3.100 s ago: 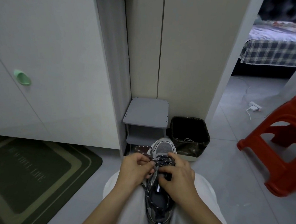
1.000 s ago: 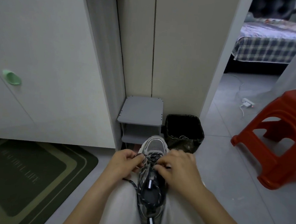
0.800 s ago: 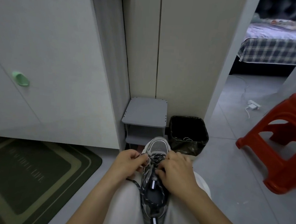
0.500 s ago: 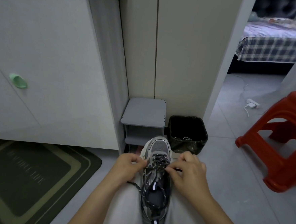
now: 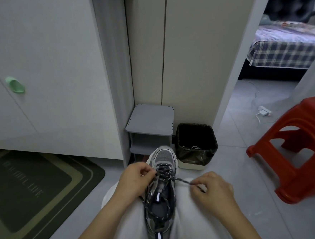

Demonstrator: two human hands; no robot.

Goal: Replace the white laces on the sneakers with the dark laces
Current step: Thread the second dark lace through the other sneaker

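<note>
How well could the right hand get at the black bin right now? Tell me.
Probably yes, but not freely: the right hand pinches the dark lace pulled sideways from the sneaker. The bin stands just ahead on the floor, nothing between, so it must let go first.

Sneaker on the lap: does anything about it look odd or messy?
Only the dark lace: it is crossed near the toe, but lower down it lies in slack loops over the opening of the sneaker. The right hand pinches one end out sideways; the left hand holds the other side. No damage shows.
</note>
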